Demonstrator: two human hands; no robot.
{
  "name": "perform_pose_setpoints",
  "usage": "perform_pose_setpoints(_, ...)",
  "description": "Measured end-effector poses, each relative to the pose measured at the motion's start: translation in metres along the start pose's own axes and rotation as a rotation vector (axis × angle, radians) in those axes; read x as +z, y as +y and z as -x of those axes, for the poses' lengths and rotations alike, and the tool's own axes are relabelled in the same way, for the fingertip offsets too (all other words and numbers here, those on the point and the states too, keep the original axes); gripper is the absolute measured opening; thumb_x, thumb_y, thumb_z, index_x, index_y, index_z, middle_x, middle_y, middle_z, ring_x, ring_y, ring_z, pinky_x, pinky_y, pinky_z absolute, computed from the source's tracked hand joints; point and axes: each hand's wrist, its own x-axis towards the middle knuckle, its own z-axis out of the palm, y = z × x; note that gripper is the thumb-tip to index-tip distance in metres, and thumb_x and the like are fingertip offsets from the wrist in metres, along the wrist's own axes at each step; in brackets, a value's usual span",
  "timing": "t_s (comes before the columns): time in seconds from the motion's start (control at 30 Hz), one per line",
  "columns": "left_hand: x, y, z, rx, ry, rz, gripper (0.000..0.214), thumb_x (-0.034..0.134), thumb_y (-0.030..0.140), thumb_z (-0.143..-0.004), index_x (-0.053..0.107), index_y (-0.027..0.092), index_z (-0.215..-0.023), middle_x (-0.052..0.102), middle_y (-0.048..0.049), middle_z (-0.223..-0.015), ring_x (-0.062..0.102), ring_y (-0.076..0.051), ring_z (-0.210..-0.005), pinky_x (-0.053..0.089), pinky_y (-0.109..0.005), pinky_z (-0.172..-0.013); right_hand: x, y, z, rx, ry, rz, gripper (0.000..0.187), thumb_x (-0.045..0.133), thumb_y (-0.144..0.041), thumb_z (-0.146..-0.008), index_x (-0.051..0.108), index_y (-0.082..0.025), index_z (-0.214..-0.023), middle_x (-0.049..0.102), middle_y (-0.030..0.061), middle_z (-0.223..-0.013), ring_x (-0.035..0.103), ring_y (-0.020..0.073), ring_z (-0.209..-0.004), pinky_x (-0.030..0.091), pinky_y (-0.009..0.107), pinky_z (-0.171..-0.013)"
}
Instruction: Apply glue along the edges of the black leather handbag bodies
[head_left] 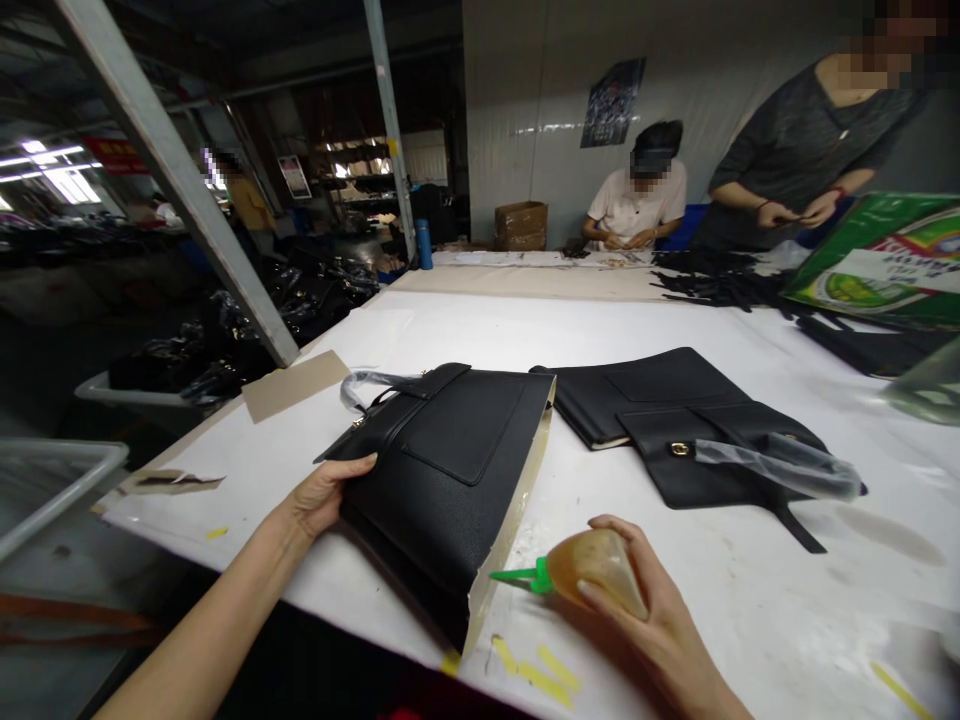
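Observation:
A black leather handbag [457, 450] with a raw, pale-edged open side lies tilted on the white table. My left hand [330, 490] grips its near left edge, thumb on top and fingers hidden underneath. Clear plastic wraps the bag's handle [367, 385]. My right hand [637, 590] is closed around a squeeze bottle [596, 565] of amber liquid, likely glue. The bottle's green nozzle [517, 575] points left, its tip at the pale edge near the bag's lower corner. Further right lies a second black bag [660, 390], its flap folded open and its handle in plastic.
Yellow strips [536, 675] lie near the table's front edge. A cardboard piece [295, 386] is at the left edge, beside white bins [52, 490]. A blue bottle [424, 245] stands at the back. Two people [637, 205] work across the table, near black strips [701, 285] and a green box [885, 260].

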Motion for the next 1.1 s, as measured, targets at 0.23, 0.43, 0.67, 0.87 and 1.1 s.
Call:
perform_pose_setpoints(0.23, 0.001, -0.001, 0.001, 0.003, 0.015, -0.01, 0.017, 0.068, 0.005, -0.067, 0.073, 0.008, -0.083, 0.075, -0.0124, -0.08, 0.071, -0.022, -0.068, 0.059, -0.03, -0.069, 0.002, 0.007, 0.0, -0.021, -0.046, -0.015, 0.055, 0.066, -0.051, -0.074, 0.042, -0.026, -0.117, 0.057, 0.0035, -0.107, 0.06, 0.0241, -0.089, 0.048, 0.03, -0.078)
perform_pose_setpoints(0.43, -0.002, -0.002, -0.001, 0.005, 0.019, -0.001, 0.018, 0.068, 0.005, -0.067, 0.073, 0.007, -0.085, 0.075, -0.0121, -0.08, 0.071, -0.023, -0.07, 0.059, -0.032, -0.072, -0.007, 0.016, -0.007, -0.022, -0.049, -0.012, 0.055, 0.066, -0.049, -0.077, 0.04, -0.027, -0.12, 0.056, 0.0027, -0.109, 0.059, 0.0233, -0.091, 0.048, 0.029, -0.079)
perform_pose_setpoints(0.67, -0.003, -0.002, -0.003, -0.013, 0.011, 0.004, 0.017, 0.069, 0.006, -0.068, 0.073, 0.008, -0.084, 0.075, -0.012, -0.08, 0.071, -0.023, -0.07, 0.059, -0.032, -0.071, -0.016, 0.021, -0.015, -0.084, 0.059, 0.074, 0.052, 0.065, -0.048, -0.079, 0.04, -0.029, -0.12, 0.052, 0.0017, -0.113, 0.057, 0.0226, -0.095, 0.045, 0.03, -0.085)
perform_pose_setpoints(0.87, -0.004, -0.002, -0.004, -0.007, 0.021, 0.005, 0.019, 0.07, 0.006, -0.066, 0.073, 0.008, -0.085, 0.075, -0.0115, -0.08, 0.071, -0.022, -0.069, 0.06, -0.031, -0.07, -0.015, 0.022, -0.013, -0.069, 0.016, 0.033, 0.053, 0.065, -0.047, -0.079, 0.04, -0.027, -0.121, 0.054, 0.0036, -0.112, 0.057, 0.0245, -0.095, 0.047, 0.03, -0.081)
perform_pose_setpoints(1.1, -0.006, -0.002, -0.005, -0.01, 0.009, 0.004, 0.019, 0.07, 0.007, -0.067, 0.073, 0.007, -0.086, 0.075, -0.0122, -0.082, 0.071, -0.022, -0.071, 0.059, -0.032, -0.071, -0.015, 0.018, -0.012, -0.042, -0.04, 0.007, 0.053, 0.066, -0.048, -0.077, 0.042, -0.027, -0.12, 0.056, 0.0022, -0.108, 0.06, 0.0223, -0.087, 0.049, 0.028, -0.075)
